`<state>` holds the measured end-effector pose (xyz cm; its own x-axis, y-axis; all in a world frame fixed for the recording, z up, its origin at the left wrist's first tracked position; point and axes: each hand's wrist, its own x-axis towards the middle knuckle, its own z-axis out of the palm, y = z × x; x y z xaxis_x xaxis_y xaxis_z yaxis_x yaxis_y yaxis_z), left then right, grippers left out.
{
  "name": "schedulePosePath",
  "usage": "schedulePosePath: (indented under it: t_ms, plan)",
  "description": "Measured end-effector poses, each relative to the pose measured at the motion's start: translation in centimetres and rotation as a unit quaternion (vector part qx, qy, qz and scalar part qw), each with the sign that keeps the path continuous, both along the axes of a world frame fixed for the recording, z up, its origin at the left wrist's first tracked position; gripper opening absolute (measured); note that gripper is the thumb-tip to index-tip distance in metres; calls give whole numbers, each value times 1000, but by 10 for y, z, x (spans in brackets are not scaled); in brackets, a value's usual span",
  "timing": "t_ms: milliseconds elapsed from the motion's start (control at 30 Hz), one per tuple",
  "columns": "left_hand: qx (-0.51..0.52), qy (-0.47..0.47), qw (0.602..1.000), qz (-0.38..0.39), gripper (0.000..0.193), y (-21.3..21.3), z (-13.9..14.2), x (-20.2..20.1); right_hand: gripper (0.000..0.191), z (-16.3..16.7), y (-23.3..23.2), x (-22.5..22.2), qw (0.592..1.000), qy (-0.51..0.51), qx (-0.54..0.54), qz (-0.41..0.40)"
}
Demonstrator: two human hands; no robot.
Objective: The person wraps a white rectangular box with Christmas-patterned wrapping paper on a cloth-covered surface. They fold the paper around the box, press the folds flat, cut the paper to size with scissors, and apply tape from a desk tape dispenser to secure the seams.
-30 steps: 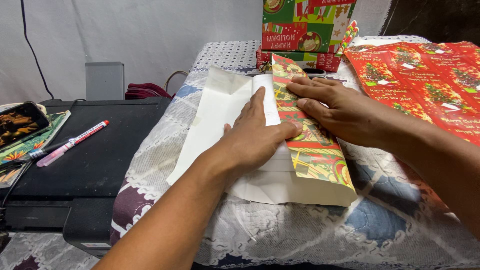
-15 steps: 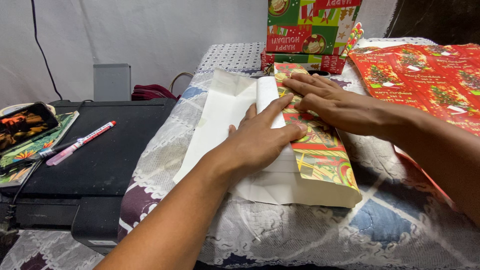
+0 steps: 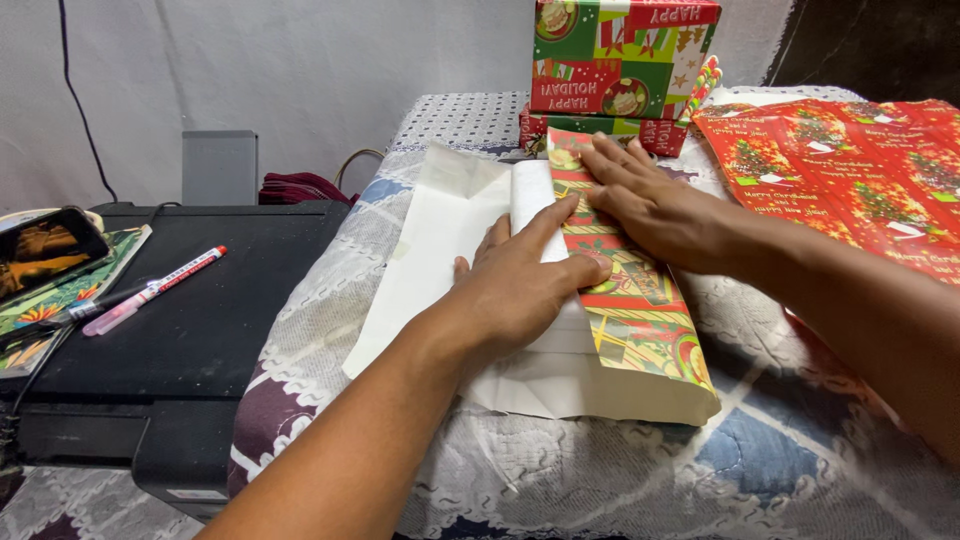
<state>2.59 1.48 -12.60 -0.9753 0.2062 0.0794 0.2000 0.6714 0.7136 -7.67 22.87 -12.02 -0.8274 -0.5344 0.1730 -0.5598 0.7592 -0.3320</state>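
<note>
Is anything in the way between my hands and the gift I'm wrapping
No, nothing visible. Your left hand lies flat on the white underside of the wrapping paper, and your right hand presses the printed flap against the box; both touch it directly.

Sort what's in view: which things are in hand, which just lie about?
In hand: left hand and right hand pressing printed wrapping paper over a white box.
Lying about: wrapped boxes, red paper sheet, pen, black printer.
</note>
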Motion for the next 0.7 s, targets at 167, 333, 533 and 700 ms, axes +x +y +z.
schedulePosePath:
  t_ms: [167,333,533,700]
  plan:
    - [3,5,1000,10,87,2,-2,0,77,1,8,58,1000,-17,-10,14]
    - [15,0,1000,15,86,3,-1,2,75,2,14,111,998,17,-2,56]
    - [25,-7,1000,14,86,3,1,4,73,5,26,149,997,-15,-34,69]
    - [30,-10,999,10,85,5,0,5,51,6,36,146,885,-162,-430,-77]
